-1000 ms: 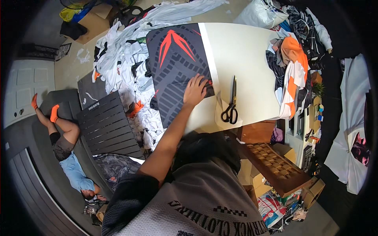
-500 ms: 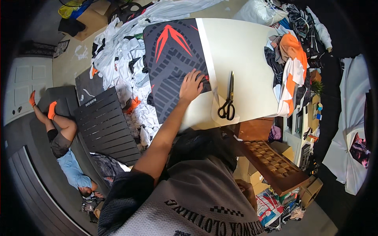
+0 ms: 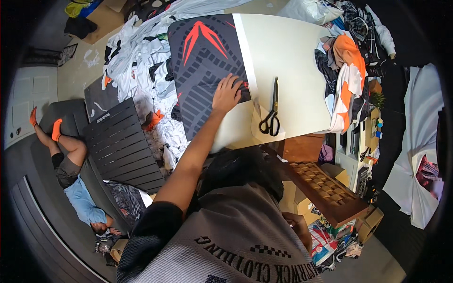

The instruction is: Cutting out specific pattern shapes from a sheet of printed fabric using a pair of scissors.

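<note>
On the pale table [image 3: 288, 56] lies a dark grey fabric panel [image 3: 198, 70] printed with tyre-like marks and a red arrow shape. My left hand [image 3: 227, 93] rests on the panel's lower right part, palm down and fingers stretched out. A white strip [image 3: 244, 52] runs along the panel's right side. Black-handled scissors [image 3: 271, 115] lie to the right of this hand, blades pointing away from me, beside a clear, see-through piece [image 3: 257, 127]. My right hand [image 3: 297, 225] hangs low against the shirt's right side; its fingers are shadowed and partly hidden.
Crumpled orange, white and black cloth [image 3: 347, 61] sits on the table's right end. White fabric scraps [image 3: 141, 70] heap up left of the table. A woven wooden chair [image 3: 325, 186] stands close at right. Another person [image 3: 85, 200] lies on a grey sofa [image 3: 106, 184].
The whole view has shifted slightly, so the table appears a little higher and farther left. My left hand stays flat on the panel; the scissors keep their place on the table.
</note>
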A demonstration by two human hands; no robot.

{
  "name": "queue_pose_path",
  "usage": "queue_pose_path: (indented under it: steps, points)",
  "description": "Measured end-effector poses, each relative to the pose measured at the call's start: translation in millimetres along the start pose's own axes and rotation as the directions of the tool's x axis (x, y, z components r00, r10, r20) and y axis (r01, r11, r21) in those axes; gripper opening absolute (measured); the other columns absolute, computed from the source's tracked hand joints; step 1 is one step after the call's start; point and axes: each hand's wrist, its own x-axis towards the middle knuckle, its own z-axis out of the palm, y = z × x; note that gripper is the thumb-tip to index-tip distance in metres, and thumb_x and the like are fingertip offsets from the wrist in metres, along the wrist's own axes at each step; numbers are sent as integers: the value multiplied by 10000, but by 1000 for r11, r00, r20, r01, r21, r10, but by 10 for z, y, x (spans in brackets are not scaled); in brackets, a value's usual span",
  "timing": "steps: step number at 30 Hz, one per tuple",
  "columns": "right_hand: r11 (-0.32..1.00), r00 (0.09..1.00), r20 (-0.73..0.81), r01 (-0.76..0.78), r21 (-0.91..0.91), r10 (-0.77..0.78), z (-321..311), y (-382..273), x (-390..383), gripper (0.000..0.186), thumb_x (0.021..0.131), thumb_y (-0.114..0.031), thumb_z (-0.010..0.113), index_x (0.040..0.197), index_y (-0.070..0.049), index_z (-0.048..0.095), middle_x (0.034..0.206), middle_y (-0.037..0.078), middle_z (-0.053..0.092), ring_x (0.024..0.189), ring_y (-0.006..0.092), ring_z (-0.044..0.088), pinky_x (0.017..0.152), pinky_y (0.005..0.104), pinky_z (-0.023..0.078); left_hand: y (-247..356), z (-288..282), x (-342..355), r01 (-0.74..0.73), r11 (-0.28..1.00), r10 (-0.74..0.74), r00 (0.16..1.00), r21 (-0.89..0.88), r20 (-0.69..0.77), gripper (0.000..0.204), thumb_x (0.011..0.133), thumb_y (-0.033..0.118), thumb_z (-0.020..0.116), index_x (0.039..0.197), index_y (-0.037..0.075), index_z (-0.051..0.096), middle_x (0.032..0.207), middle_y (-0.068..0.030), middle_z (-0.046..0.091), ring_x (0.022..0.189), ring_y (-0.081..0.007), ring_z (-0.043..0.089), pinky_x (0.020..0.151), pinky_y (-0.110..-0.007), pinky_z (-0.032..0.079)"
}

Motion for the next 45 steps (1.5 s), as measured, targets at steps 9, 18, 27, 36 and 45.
queue_pose_path:
  steps: [9, 18, 27, 36, 45]
  points:
    - [983, 998, -21, 51, -175, -55, 143, -74, -36, 161, 709, 3, 641, 863, 28, 680, 733, 28, 624, 614, 125, 468, 555, 260, 388, -7, -53, -54, -18, 1000, 18, 1000, -5, -8, 376, 865, 177, 549, 1237, 120, 568, 1322, -69, 504, 1332, -258, 412, 1089, -385, 325]
    - [923, 989, 61, 148, -355, -135, -334, -222, 314, 153, 659, 66, 618, 776, -8, 684, 737, 49, 660, 587, 141, 510, 559, 252, 407, 52, 28, 17, -13, 999, 12, 999, 31, 36, 402, 871, 181, 545, 1267, 107, 544, 1366, -83, 483, 1351, -282, 388, 1114, -405, 306]
    - [790, 802, -301, 312, -528, -517, -166, -27, 2934, 206, 838, -172, 652, 899, 24, 664, 748, 134, 653, 633, 262, 589, 608, 358, 489, 403, 59, -267, 4, 997, -13, 993, 76, 118, 521, 882, 194, 517, 1379, 58, 439, 1445, -148, 402, 1393, -326, 321, 1142, -477, 244]
    - [700, 805, -278, 221, -679, -524, 96, 33, 3382, 258, 820, -178, 674, 891, 65, 627, 745, 148, 643, 650, 243, 598, 647, 346, 504, 416, 7, -465, 40, 994, -64, 968, 103, 242, 595, 856, 222, 543, 1400, 25, 405, 1453, -165, 382, 1391, -384, 293, 1141, -494, 238]
    - [972, 990, -117, 50, -227, -79, -296, -51, 3400, 191, 798, -106, 669, 917, 35, 621, 764, 120, 637, 661, 197, 596, 682, 320, 496, 623, 43, -616, 20, 999, -26, 974, 29, 224, 653, 857, 246, 544, 1442, 31, 349, 1451, -203, 362, 1384, -404, 288, 1136, -516, 235]
